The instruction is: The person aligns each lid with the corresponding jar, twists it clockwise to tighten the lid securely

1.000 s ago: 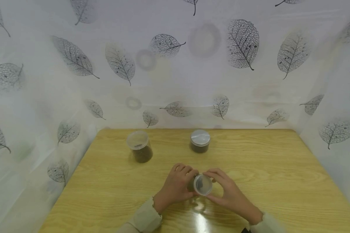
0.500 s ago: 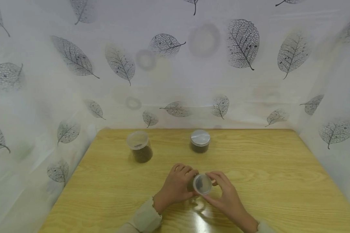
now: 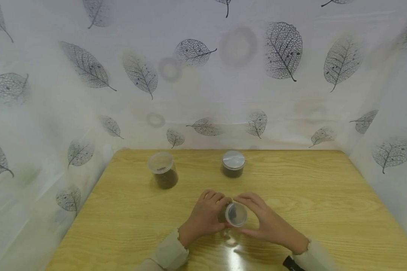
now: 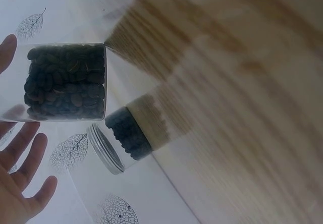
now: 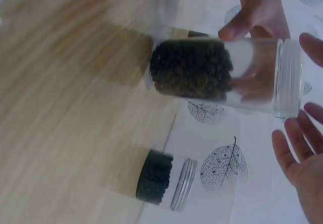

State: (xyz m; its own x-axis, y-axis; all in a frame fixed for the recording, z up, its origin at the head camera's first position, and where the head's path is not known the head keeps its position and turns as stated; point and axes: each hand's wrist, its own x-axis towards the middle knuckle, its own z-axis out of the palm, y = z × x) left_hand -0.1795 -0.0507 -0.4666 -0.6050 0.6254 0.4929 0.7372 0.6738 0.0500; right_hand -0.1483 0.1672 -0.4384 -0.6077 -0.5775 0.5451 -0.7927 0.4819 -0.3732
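My left hand grips the side of a clear jar partly filled with dark beans. The jar's translucent screw lid faces up toward the head camera and tips a little right. Around the lid, my right hand is spread, fingers extended on the far side and thumb on the near side. In the right wrist view, its fingertips lie right at the rim of the lid, with a gap beneath the palm. The left fingers show partly through the glass there.
At the back left of the wooden table stands a tall jar with a clear lid and dark contents. A shorter jar with a silver lid stands at the back middle. A leaf-patterned sheet hangs behind and at both sides.
My right hand turned about the lid, its fingers drawing nearer, then swung back with the fingers extended over the far side. My left hand and the jar have stayed in place.
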